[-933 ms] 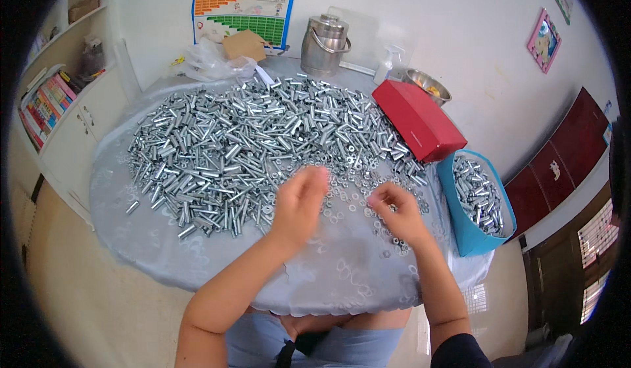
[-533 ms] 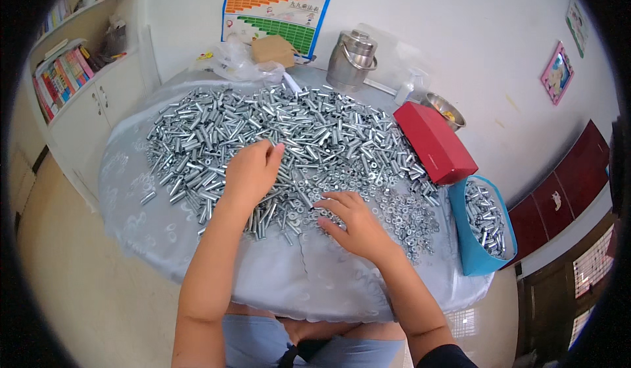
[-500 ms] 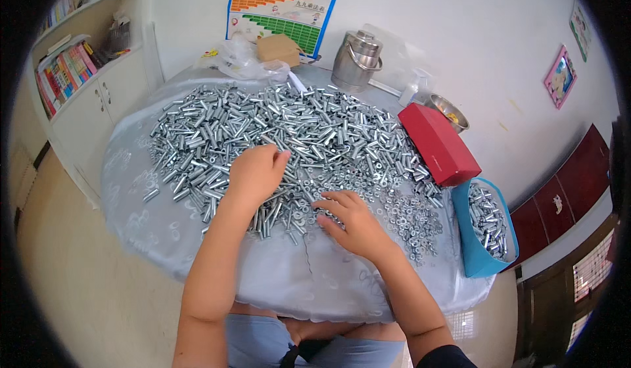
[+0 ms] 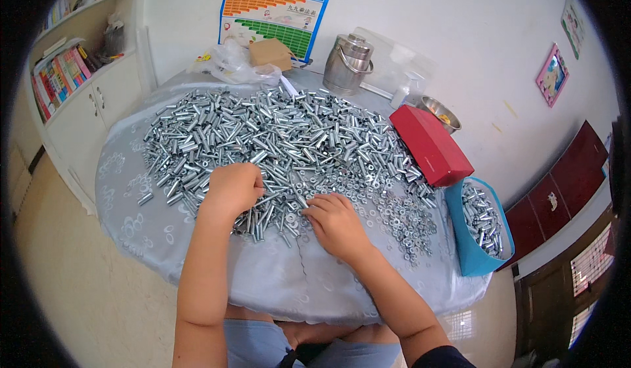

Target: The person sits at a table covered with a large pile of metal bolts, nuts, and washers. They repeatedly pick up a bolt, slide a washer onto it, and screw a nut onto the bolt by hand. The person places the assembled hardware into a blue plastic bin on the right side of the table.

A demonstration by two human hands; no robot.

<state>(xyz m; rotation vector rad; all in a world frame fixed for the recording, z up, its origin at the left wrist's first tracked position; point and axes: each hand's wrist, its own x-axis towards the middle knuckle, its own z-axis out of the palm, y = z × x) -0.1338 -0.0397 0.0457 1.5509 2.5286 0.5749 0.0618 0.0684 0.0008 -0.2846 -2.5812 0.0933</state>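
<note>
Sprawling across the tablecloth (image 4: 269,276), heap of metal tubes (image 4: 223,128). Left hand (image 4: 233,187), half-curled, has dropped to heap's near edge; right hand (image 4: 335,223), fingers bunched tighter, so both work there; grip can't be told. Washers (image 4: 407,223) right-front of heap.

My left hand (image 4: 233,189) curls low over the near side of a heap of silver metal tubes (image 4: 217,125), which spreads from near the left edge of the tabletop (image 4: 276,282) toward the far edge; whether I grip one is hidden. My right hand (image 4: 334,223) is bent beside small metal rings (image 4: 407,227), towards the near edge. At the right edge stands a blue bin (image 4: 463,243) of similar tubes, with a red box (image 4: 430,146) just beyond.
</note>
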